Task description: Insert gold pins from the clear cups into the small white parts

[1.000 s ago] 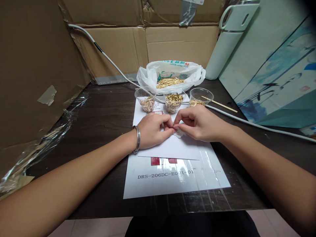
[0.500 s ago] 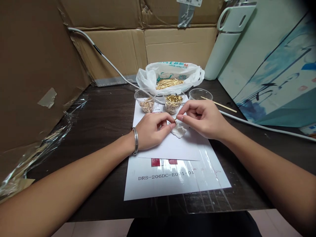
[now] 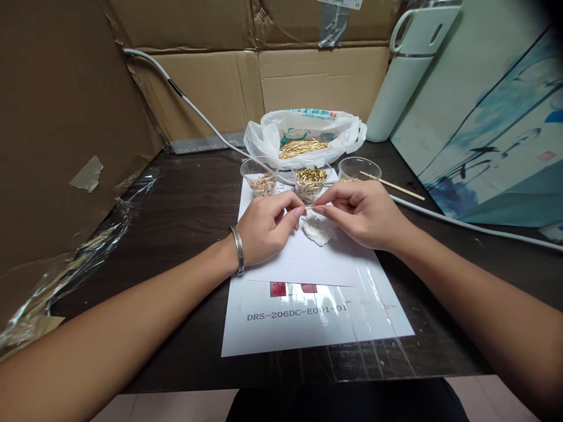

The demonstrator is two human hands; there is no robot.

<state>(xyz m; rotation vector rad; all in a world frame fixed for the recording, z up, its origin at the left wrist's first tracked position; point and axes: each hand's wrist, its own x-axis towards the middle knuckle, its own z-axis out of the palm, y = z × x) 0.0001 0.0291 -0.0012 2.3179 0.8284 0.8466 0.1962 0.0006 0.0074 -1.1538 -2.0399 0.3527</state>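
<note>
My left hand [image 3: 266, 225] and my right hand [image 3: 358, 212] meet fingertip to fingertip above a white sheet of paper [image 3: 308, 264]. Together they pinch a thin gold pin [image 3: 308, 207] held level between them. A small white crumpled wad [image 3: 317, 230] lies on the paper just under the pin. A metal bangle [image 3: 238, 250] circles my left wrist. Behind the hands stand three clear plastic cups [image 3: 310, 180] of gold pins, and behind those an open white plastic bag [image 3: 303, 133] with more pins.
Cardboard walls [image 3: 65, 135] close off the left and back. A white cable [image 3: 466, 224] crosses the dark table [image 3: 193, 199]. A thin wooden stick [image 3: 396, 186] rests on the right cup. A white bottle [image 3: 404, 70] and a painted board [image 3: 497, 135] lean at the right. Crumpled clear film [image 3: 74, 264] lies at left.
Both hands rose off the paper, uncovering the white wad. The fingertips drew slightly apart, and the gold pin now shows between them.
</note>
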